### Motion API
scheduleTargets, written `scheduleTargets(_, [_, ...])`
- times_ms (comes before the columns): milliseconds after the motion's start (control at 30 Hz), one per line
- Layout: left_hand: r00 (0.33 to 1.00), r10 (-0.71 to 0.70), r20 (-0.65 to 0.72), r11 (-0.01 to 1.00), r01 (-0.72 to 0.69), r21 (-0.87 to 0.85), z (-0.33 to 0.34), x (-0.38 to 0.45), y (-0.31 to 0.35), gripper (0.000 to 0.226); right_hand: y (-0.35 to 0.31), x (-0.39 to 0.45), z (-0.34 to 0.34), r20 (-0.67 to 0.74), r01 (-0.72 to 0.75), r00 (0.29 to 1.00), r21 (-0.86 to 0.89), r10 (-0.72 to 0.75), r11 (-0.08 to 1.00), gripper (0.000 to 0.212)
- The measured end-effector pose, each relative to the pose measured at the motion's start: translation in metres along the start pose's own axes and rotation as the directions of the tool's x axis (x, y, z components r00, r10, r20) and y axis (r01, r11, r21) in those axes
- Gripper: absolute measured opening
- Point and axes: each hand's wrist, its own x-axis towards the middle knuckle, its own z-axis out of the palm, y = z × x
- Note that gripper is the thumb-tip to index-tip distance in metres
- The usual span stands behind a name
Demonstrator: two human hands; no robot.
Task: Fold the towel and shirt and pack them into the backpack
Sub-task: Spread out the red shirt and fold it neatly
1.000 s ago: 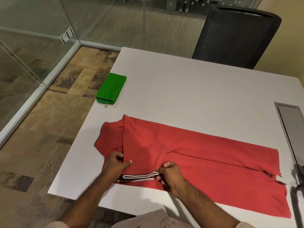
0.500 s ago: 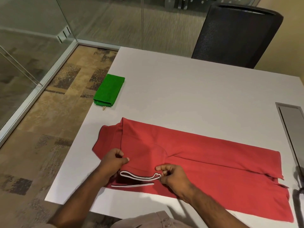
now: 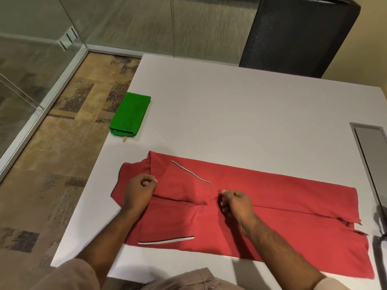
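Observation:
A red shirt [image 3: 272, 210] lies flat along the near side of the white table [image 3: 240, 122]. One sleeve with white cuff trim [image 3: 191, 171] lies turned up over the shirt body; a second trimmed cuff [image 3: 165, 240] lies near the front edge. My left hand [image 3: 139, 188] sits with curled fingers at the left end of the sleeve's fold, by the collar, pinching the cloth. My right hand [image 3: 235, 203] is curled at the right end of that fold, where the fabric bunches. A folded green towel [image 3: 130, 114] lies at the table's left edge. No backpack is clearly in view.
A black mesh chair [image 3: 299, 34] stands at the far side. A grey cable hatch [image 3: 370, 147] is set into the table at the right. A dark item [image 3: 380, 231] shows partly at the right edge. Glass walls and patterned carpet [image 3: 62, 143] lie to the left.
The upper sleeve cuff, held between both hands near the front edge, now lies flipped away over the shirt body. Both hands have moved up to the fold line.

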Motion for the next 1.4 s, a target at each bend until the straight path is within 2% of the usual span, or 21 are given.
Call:
scheduleTargets(67, [0.995, 0.098, 0.010, 0.991, -0.099, 0.092, 0.009, 0.004, -0.008, 0.004, 0.008, -0.003, -0.003, 0.000, -0.002, 1.000, 0.014, 0.002, 1.000, 0.020])
scheduleTargets(233, [0.990, 0.078, 0.120, 0.938, -0.114, 0.328, 0.029, 0.007, -0.015, 0.039, 0.024, -0.006, -0.011, 0.026, 0.050, 0.998, -0.044, -0.049, 0.998, 0.017])
scheduleTargets(300, [0.992, 0.068, 0.102, 0.911, -0.103, 0.399, 0.030, 0.005, -0.016, 0.041, 0.031, -0.005, -0.014, 0.033, 0.114, 0.993, -0.103, -0.111, 0.988, 0.010])
scheduleTargets(367, [0.987, 0.157, 0.021, 0.866, -0.148, 0.477, 0.030, -0.001, -0.012, 0.038, 0.038, -0.005, -0.019, 0.048, 0.193, 0.981, -0.198, -0.187, 0.961, 0.005])
scheduleTargets(433, [0.943, 0.329, -0.042, 0.798, -0.254, 0.547, 0.034, -0.013, -0.005, 0.029, 0.043, -0.008, -0.025, 0.066, 0.259, 0.966, -0.309, -0.251, 0.915, 0.006])
scheduleTargets(467, [0.909, 0.415, -0.032, 0.764, -0.330, 0.554, 0.038, -0.020, -0.001, 0.024, 0.046, -0.010, -0.029, 0.062, 0.281, 0.959, -0.355, -0.278, 0.891, 0.007])
scheduleTargets(533, [0.834, 0.547, 0.074, 0.698, -0.502, 0.511, 0.052, -0.035, 0.006, 0.018, 0.052, -0.014, -0.040, 0.049, 0.299, 0.951, -0.411, -0.307, 0.861, 0.010])
scheduleTargets(600, [0.772, 0.592, 0.230, 0.645, -0.626, 0.439, 0.074, -0.048, 0.006, 0.029, 0.060, -0.017, -0.055, 0.037, 0.300, 0.948, -0.450, -0.317, 0.841, 0.015])
scheduleTargets(733, [0.741, 0.447, 0.501, 0.527, -0.671, 0.522, 0.112, -0.062, -0.011, 0.079, 0.075, -0.022, -0.093, -0.039, 0.251, 0.954, -0.440, -0.298, 0.862, 0.017])
scheduleTargets(833, [0.742, 0.378, 0.554, 0.438, -0.670, 0.599, 0.121, -0.062, -0.018, 0.093, 0.085, -0.028, -0.128, -0.129, 0.199, 0.954, -0.406, -0.272, 0.892, 0.019])
scheduleTargets(1067, [0.742, 0.442, 0.505, 0.412, -0.668, 0.620, 0.119, -0.072, -0.002, 0.087, 0.108, -0.043, -0.218, -0.305, 0.120, 0.922, -0.360, -0.238, 0.925, 0.023])
scheduleTargets(1233, [0.666, 0.496, 0.557, 0.377, -0.743, 0.553, 0.157, -0.092, 0.044, 0.074, 0.117, -0.045, -0.275, -0.417, 0.076, 0.887, -0.295, -0.200, 0.953, 0.022])
scheduleTargets(1400, [0.510, 0.508, 0.694, 0.309, -0.860, 0.405, 0.226, -0.112, 0.103, 0.070, 0.122, -0.044, -0.312, -0.481, 0.037, 0.862, -0.252, -0.158, 0.967, 0.025])
